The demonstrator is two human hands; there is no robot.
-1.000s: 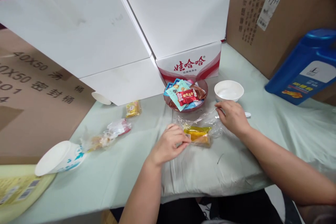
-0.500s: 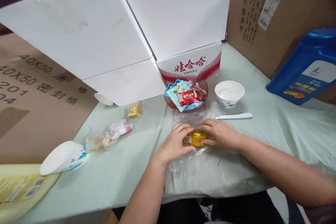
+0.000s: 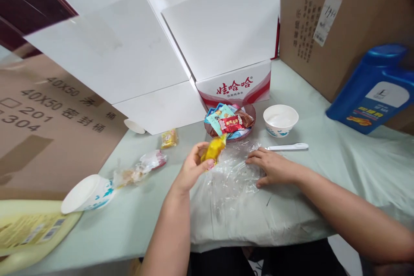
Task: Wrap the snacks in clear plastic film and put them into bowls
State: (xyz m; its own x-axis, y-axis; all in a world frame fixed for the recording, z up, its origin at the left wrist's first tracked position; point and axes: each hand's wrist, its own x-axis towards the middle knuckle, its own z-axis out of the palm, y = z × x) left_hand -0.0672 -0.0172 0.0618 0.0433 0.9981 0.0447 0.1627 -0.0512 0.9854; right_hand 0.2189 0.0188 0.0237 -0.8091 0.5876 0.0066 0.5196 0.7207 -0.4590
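A shiny yellow packaged snack (image 3: 214, 148) is in my left hand (image 3: 194, 166), fingers and thumb closed around it, raised over the cloth. Under and to the right of it lies a crumpled clear plastic bag (image 3: 231, 177). My right hand (image 3: 273, 166) rests on the bag's right edge with its fingers spread and bent; no object shows in it. Just beyond the bag stands a reddish glass bowl (image 3: 210, 131) heaped with wrapped snacks, a red packet (image 3: 231, 124) on top. A white-handled knife or peeler (image 3: 287, 147) lies beyond my right hand.
A paper bowl (image 3: 280, 120) stands at the right, near a blue jug (image 3: 368, 90). On the left are a tipped paper bowl (image 3: 87, 194), a small yellow packet (image 3: 169, 138), a clear-wrapped item (image 3: 139, 170) and a pale yellow container (image 3: 35, 233). White boxes (image 3: 155, 108) and cartons (image 3: 48, 138) wall the back.
My left hand has lifted the yellow packaged snack off the plastic bag and moved it left. My right hand has let go of it and stays over the bag. The view has shifted slightly.
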